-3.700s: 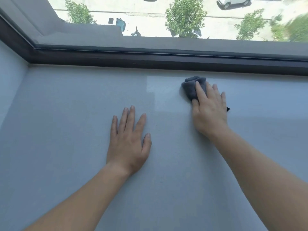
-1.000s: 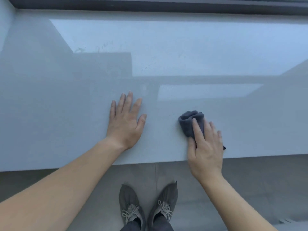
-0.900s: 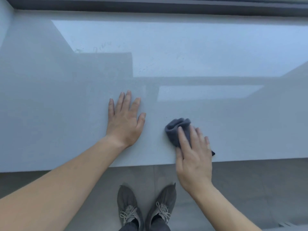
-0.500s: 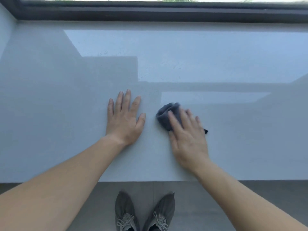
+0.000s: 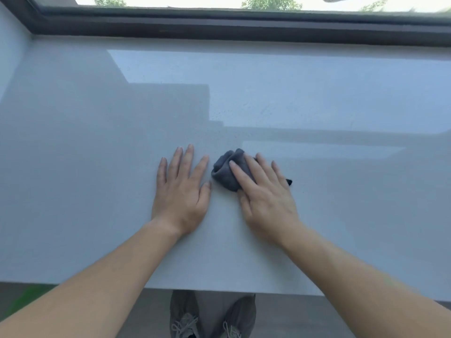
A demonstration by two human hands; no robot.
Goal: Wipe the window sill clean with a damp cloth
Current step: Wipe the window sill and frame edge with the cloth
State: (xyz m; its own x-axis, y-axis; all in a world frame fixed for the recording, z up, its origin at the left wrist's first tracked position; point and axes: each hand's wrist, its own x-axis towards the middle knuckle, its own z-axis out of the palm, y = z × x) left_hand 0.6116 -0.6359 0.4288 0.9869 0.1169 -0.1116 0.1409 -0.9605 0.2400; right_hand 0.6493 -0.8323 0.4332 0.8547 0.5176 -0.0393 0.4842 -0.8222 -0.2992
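A wide pale grey window sill (image 5: 317, 98) fills most of the view. My right hand (image 5: 264, 193) lies flat on a bunched dark grey cloth (image 5: 225, 169) and presses it onto the sill near the middle. The cloth sticks out beyond my fingertips on the left, and a small dark corner shows at the right of the hand. My left hand (image 5: 181, 189) rests flat on the sill with fingers spread, holding nothing. The cloth lies right beside my left index finger and thumb.
A dark window frame (image 5: 244, 25) runs along the back of the sill, with trees outside above it. A pale side wall (image 5: 9, 45) closes the sill at the left. The sill's front edge (image 5: 244, 290) is near me, and my grey shoes (image 5: 185, 315) stand on the floor below.
My right hand has slid the cloth from the sill's front edge leftward and away from me, up beside my left hand. My left hand has stayed in place.
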